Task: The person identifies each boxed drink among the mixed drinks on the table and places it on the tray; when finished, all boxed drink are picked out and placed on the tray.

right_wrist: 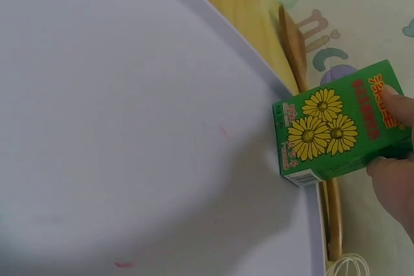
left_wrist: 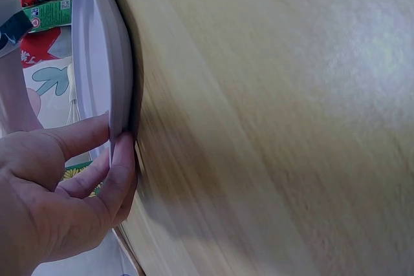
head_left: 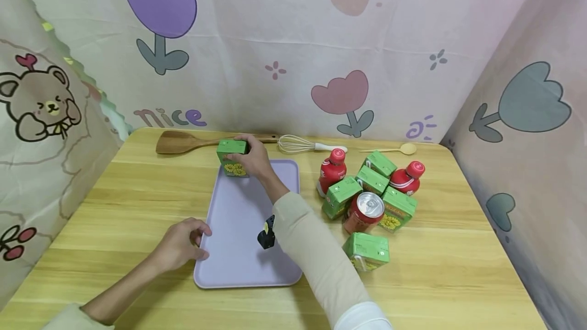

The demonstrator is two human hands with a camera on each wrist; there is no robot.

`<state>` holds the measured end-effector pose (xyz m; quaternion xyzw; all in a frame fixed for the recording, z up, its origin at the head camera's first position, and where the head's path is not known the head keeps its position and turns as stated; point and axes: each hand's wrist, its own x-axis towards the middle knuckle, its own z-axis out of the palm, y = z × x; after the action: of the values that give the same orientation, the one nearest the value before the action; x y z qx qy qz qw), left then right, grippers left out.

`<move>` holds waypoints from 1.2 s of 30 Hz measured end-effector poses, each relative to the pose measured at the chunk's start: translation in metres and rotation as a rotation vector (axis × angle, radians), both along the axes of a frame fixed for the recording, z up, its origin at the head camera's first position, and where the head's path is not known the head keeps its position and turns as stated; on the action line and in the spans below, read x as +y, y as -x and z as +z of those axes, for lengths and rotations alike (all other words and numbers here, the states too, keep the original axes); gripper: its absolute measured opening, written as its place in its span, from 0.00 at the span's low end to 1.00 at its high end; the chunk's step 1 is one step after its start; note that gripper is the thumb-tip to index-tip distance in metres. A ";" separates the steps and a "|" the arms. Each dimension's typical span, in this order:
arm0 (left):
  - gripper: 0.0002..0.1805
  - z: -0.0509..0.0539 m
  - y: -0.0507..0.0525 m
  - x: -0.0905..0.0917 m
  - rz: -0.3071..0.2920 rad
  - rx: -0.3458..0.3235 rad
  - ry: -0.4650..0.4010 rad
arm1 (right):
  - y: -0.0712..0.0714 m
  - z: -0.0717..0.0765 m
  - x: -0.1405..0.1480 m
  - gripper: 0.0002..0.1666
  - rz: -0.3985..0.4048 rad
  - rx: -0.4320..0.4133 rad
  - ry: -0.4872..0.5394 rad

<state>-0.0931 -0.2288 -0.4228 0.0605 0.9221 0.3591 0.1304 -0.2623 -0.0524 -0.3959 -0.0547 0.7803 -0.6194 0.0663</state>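
The right hand (head_left: 256, 159) grips the upper part of the chrysanthemum-drink carton (head_left: 231, 167), which stands roughly upright below it at the lavender tray's (head_left: 238, 218) far-left corner. The left hand (head_left: 180, 246) pinches the left rim; only the right-wrist view shows the carton's barcode

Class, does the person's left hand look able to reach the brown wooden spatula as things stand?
Probably yes: though the left hand pinches the lilac rectangular tray, only bare wooden tabletop lies between hand and spatula.
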 end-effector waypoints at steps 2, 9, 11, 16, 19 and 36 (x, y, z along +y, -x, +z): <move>0.22 0.000 0.000 0.000 0.007 -0.001 -0.001 | 0.001 -0.001 0.001 0.29 0.006 0.000 0.006; 0.21 0.000 -0.001 0.004 -0.020 -0.013 -0.023 | 0.002 0.001 0.006 0.30 0.021 -0.027 -0.013; 0.21 0.001 -0.001 0.005 -0.021 -0.016 -0.021 | 0.001 0.002 0.007 0.32 0.023 -0.030 -0.029; 0.21 0.002 -0.002 0.004 -0.014 -0.020 -0.011 | -0.003 0.010 0.005 0.37 -0.019 -0.048 -0.085; 0.21 0.003 -0.002 0.002 -0.018 -0.014 -0.011 | -0.008 0.022 0.003 0.40 -0.077 -0.054 -0.096; 0.22 0.003 0.000 0.001 -0.021 -0.018 0.016 | -0.064 0.067 0.025 0.42 -0.053 0.038 -0.125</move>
<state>-0.0934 -0.2281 -0.4198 0.0661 0.9232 0.3507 0.1428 -0.1985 -0.0276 -0.3288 -0.0413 0.8197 -0.5701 0.0384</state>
